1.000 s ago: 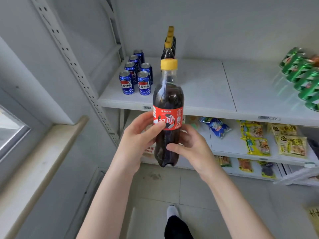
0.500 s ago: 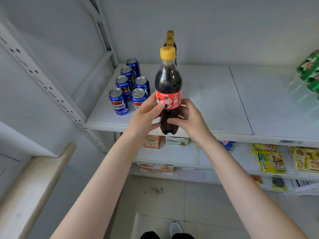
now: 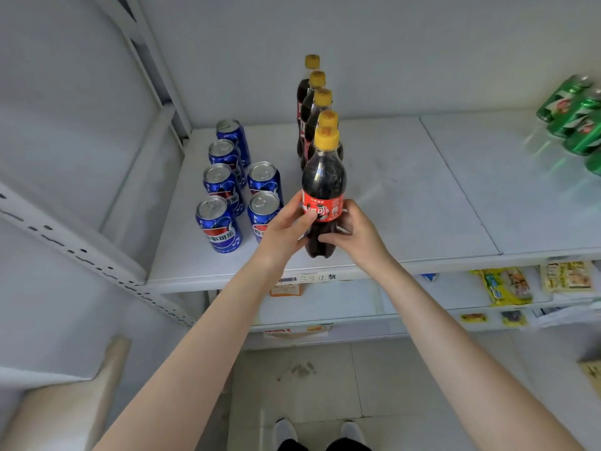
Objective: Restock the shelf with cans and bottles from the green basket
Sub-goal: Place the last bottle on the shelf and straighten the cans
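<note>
A dark cola bottle (image 3: 322,177) with a yellow cap and red label stands upright near the front of the white shelf (image 3: 406,203). My left hand (image 3: 286,229) grips its left side and my right hand (image 3: 354,232) grips its lower right side. Behind it a row of several identical cola bottles (image 3: 312,102) runs toward the back wall. Several blue cans (image 3: 224,196) stand in two rows to the left of the bottles. The green basket is out of view.
Green cans (image 3: 575,118) stand at the shelf's far right. Lower shelves hold yellow snack packets (image 3: 504,284). A perforated shelf upright (image 3: 81,252) slants across the left. The shelf between the bottles and green cans is bare. My shoes (image 3: 318,431) are on the tiled floor.
The bottle went from held in the air in front of the shelf edge to upright on the shelf at the front of the bottle row. Both hands moved forward with it.
</note>
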